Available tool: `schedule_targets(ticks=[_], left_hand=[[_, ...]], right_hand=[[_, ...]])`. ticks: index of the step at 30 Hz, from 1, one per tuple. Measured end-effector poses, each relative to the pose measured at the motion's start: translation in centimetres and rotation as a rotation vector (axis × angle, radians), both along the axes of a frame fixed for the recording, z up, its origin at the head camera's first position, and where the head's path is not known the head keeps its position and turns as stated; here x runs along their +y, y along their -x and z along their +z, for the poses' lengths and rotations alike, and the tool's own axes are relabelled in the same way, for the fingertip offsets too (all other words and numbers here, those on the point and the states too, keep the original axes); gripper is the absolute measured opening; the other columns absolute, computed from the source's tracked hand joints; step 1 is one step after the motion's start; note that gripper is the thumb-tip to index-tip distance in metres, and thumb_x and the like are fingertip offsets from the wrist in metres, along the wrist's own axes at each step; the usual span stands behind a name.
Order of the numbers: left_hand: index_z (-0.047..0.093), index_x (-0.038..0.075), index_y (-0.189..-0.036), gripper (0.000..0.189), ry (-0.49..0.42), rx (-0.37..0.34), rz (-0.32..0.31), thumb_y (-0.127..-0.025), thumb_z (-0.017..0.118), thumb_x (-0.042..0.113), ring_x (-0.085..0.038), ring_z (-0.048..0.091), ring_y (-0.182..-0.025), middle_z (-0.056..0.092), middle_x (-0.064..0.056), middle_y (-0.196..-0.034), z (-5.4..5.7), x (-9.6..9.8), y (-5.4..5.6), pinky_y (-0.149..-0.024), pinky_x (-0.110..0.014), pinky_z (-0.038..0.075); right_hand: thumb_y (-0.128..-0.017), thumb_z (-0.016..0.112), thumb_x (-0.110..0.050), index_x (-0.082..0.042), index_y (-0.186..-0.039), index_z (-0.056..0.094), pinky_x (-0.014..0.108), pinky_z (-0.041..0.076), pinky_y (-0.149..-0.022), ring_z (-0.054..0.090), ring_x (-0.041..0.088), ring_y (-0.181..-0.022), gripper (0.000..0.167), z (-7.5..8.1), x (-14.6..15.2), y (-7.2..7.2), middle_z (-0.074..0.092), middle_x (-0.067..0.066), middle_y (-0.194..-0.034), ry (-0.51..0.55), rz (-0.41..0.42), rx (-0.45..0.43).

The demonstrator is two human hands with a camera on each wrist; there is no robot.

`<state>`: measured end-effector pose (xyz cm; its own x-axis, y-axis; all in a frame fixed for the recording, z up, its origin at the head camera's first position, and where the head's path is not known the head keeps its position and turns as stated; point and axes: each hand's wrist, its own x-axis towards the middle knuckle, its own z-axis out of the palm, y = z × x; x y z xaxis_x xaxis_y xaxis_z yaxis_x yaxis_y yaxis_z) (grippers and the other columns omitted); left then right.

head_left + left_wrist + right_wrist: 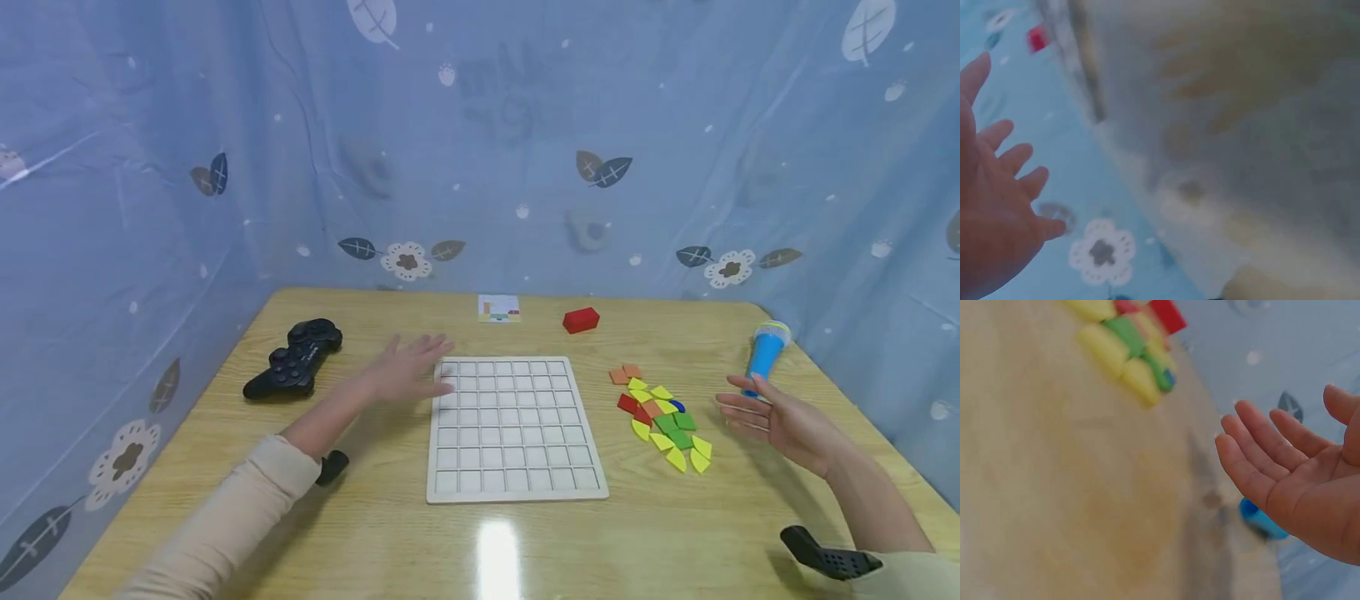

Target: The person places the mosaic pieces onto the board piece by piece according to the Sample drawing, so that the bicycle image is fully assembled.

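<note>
My left hand [405,371] hovers by the upper left corner of a white grid board [517,429], its fingers spread and holding nothing. In the left wrist view that hand [1004,206] appears with straight, parted fingers. Over the table's right side my right hand [787,425] is held with loose fingers and nothing in it. Left of it lies a cluster of flat coloured tiles, among them yellow tiles [677,459], green tiles [684,421] and red tiles [626,403]. Just behind it lies a blue toy microphone [765,354], seen partly past the palm in the right wrist view.
A black game controller [296,358] lies at the left of the wooden table [390,542]. Toward the back edge are a small picture card [498,308] and a red block [581,320]. A blue patterned curtain [480,150] hangs behind and along both sides.
</note>
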<state>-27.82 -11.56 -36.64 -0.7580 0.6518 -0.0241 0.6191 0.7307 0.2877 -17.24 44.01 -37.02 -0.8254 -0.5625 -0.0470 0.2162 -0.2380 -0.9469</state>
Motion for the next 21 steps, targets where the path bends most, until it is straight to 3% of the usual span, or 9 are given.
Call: schedule_targets(ticks=[4, 8, 11, 13, 15, 18, 21], left_hand=[[0.019, 0.013, -0.154, 0.081, 0.075, -0.037, -0.044, -0.093, 0.049, 0.058, -0.035, 0.008, -0.142, 0.01, -0.012, -0.158, -1.3, 0.1, -0.1, -0.107, -0.062, -0.001], [0.019, 0.016, -0.154, 0.084, 0.103, -0.081, -0.077, -0.091, 0.049, 0.061, -0.033, 0.004, -0.143, 0.008, -0.011, -0.158, -1.8, 0.0, 0.0, -0.109, -0.06, -0.001], [0.018, 0.016, -0.154, 0.085, 0.113, -0.103, -0.1, -0.09, 0.05, 0.062, -0.032, 0.003, -0.143, 0.008, -0.01, -0.158, -1.8, 0.0, 0.1, -0.109, -0.059, 0.0], [0.017, 0.016, -0.154, 0.086, 0.119, -0.114, -0.111, -0.09, 0.049, 0.063, -0.031, 0.003, -0.143, 0.007, -0.01, -0.158, -1.8, -0.1, 0.1, -0.109, -0.059, 0.002], [0.016, 0.017, -0.155, 0.086, 0.126, -0.133, -0.117, -0.09, 0.048, 0.063, -0.03, 0.002, -0.143, 0.006, -0.009, -0.158, -1.8, -0.2, 0.1, -0.11, -0.058, 0.003], [0.014, 0.018, -0.155, 0.085, 0.141, -0.152, -0.12, -0.091, 0.046, 0.064, -0.028, 0.001, -0.144, 0.006, -0.007, -0.159, -1.9, -0.1, 0.1, -0.111, -0.056, 0.004], [0.013, 0.018, -0.155, 0.084, 0.155, -0.162, -0.122, -0.092, 0.044, 0.064, -0.027, 0.001, -0.144, 0.006, -0.006, -0.159, -1.9, 0.0, 0.1, -0.111, -0.055, 0.004]], right_hand=[[-0.107, 0.009, -0.021, -0.029, -0.129, 0.058, 0.026, 0.042, -0.096, 0.056, 0.012, -0.116, 0.054, -1.4, 0.2, -0.8, 0.06, -0.002, -0.127, -0.022, 0.006, -0.02], [-0.107, 0.013, -0.02, -0.028, -0.131, 0.052, 0.023, 0.042, -0.095, 0.055, 0.008, -0.116, 0.047, -2.1, 0.1, -1.4, 0.059, -0.003, -0.126, -0.086, -0.044, 0.009], [-0.108, 0.02, -0.023, -0.019, -0.141, 0.036, 0.021, 0.044, -0.092, 0.056, 0.004, -0.113, 0.037, -2.2, -0.3, -1.6, 0.059, -0.008, -0.124, -0.224, -0.132, 0.032], [-0.107, 0.026, -0.022, -0.009, -0.145, 0.025, 0.02, 0.044, -0.092, 0.056, 0.003, -0.112, 0.039, -2.3, -0.6, -1.7, 0.059, -0.01, -0.123, -0.29, -0.174, 0.053], [-0.106, 0.032, -0.018, -0.002, -0.146, 0.022, 0.02, 0.044, -0.091, 0.056, 0.002, -0.112, 0.043, -2.3, -1.0, -1.7, 0.059, -0.011, -0.122, -0.341, -0.201, 0.093], [-0.104, 0.043, -0.016, 0.004, -0.147, 0.022, 0.017, 0.045, -0.087, 0.055, -0.002, -0.11, 0.051, -2.3, -1.8, -2.2, 0.057, -0.01, -0.124, -0.534, -0.249, 0.201], [-0.1, 0.051, -0.016, 0.009, -0.145, 0.023, 0.016, 0.047, -0.082, 0.054, -0.006, -0.106, 0.058, -2.2, -2.7, -2.7, 0.057, -0.001, -0.126, -0.747, -0.281, 0.304]])
